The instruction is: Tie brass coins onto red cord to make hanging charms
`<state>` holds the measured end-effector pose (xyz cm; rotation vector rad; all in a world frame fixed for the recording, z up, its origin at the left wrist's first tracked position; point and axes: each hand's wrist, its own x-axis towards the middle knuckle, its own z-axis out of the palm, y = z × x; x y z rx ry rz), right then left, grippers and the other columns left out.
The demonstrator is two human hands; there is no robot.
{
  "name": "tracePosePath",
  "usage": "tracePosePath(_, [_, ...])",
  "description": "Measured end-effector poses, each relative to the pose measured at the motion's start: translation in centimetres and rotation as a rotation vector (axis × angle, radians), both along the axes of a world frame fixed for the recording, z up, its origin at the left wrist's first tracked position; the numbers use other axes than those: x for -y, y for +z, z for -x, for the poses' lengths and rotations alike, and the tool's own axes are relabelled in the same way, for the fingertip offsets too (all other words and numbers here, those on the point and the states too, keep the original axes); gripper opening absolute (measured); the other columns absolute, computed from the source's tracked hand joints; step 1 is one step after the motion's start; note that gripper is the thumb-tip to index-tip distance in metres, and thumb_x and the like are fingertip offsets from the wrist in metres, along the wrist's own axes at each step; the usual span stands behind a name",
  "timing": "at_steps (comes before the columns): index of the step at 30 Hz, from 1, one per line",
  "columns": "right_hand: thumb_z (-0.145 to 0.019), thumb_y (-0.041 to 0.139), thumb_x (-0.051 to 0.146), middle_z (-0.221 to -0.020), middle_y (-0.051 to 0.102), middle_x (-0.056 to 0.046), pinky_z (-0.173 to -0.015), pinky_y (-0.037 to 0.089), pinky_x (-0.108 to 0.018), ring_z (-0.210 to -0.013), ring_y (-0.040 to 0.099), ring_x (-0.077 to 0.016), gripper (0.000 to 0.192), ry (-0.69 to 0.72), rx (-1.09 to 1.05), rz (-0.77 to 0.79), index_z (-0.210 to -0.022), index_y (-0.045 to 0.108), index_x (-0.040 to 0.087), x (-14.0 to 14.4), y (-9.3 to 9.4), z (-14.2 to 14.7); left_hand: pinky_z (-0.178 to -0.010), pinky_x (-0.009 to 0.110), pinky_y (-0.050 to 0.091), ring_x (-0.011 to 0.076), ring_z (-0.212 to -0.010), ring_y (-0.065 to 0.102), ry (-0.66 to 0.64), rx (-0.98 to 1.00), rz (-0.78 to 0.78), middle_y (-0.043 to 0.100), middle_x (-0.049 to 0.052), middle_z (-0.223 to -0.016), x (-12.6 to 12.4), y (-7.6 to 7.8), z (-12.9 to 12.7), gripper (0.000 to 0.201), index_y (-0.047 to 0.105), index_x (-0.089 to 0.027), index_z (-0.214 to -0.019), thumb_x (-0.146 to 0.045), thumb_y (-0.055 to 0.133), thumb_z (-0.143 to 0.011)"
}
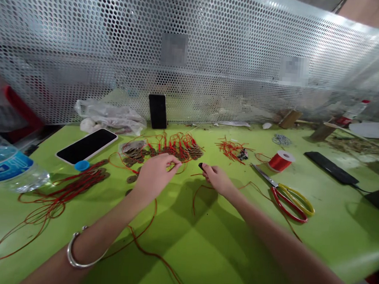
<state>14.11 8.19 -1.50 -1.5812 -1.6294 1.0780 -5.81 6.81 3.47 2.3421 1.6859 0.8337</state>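
My left hand (pixel 158 172), above the middle of the table, has thumb and index finger pinched together on what looks like the end of a thin red cord. Facing it, my right hand (pixel 215 178) is closed round a small dark object (pixel 201 165); only its black tip shows, so its kind is unclear. A loose red cord (pixel 194 198) hangs below the right fingers. Just beyond the left hand lie several round bronze-coloured coins (pixel 193 151) with red cords tied on. More corded coins (pixel 92 176) lie to the left, their long loops trailing toward the near edge.
Right of my hands are scissors (pixel 291 203) with red and yellow handles, a red thread spool (pixel 280 161) and a black power bank (pixel 332 168). Cord scraps (pixel 231 149) lie behind. Leftward are a white-edged phone (pixel 87 145), blue cap (pixel 82 165) and water bottle (pixel 9 164). Perforated metal (pixel 215 53) stands behind.
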Motion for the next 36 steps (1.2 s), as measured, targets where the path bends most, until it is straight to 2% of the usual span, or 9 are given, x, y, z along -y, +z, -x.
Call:
tracePosePath(5, [-0.082,0.034,0.049,-0.05,0.028,0.003,-0.048,0.013,-0.027,-0.047,0.025,-0.0098,0.039,0.02,0.177,-0.134,-0.055,0.03,0.02,0.9,1.3,0.4,-0.066,0.027,0.045,0.0196,-0.076,0.064,0.012,-0.035,0.014,0.071,0.003,-0.083,0.3,0.3,-0.2,0.017,0.068,-0.021,-0.078,-0.031,0.055,-0.083])
tracePosePath(10, [-0.083,0.033,0.048,-0.05,0.031,0.002,-0.049,0.014,-0.027,-0.048,0.026,-0.01,0.039,0.031,0.274,-0.205,-0.055,0.032,0.02,1.2,1.6,0.6,-0.067,0.027,0.044,0.0194,-0.076,0.064,0.018,-0.042,0.032,0.071,0.003,-0.086,0.2,0.1,-0.3,0.016,0.068,-0.021,-0.079,-0.03,0.055,-0.083])
tracePosePath(36, [-0.084,0.028,0.049,-0.051,0.033,0.002,-0.048,0.016,-0.026,-0.048,0.029,-0.0104,0.041,0.025,0.325,-0.22,-0.057,0.034,0.019,1.0,1.7,0.4,-0.071,0.03,0.046,0.0204,-0.078,0.064,-0.017,-0.034,0.087,0.072,0.004,-0.085,0.3,0.1,-0.6,0.016,0.068,-0.021,-0.078,-0.03,0.055,-0.083])
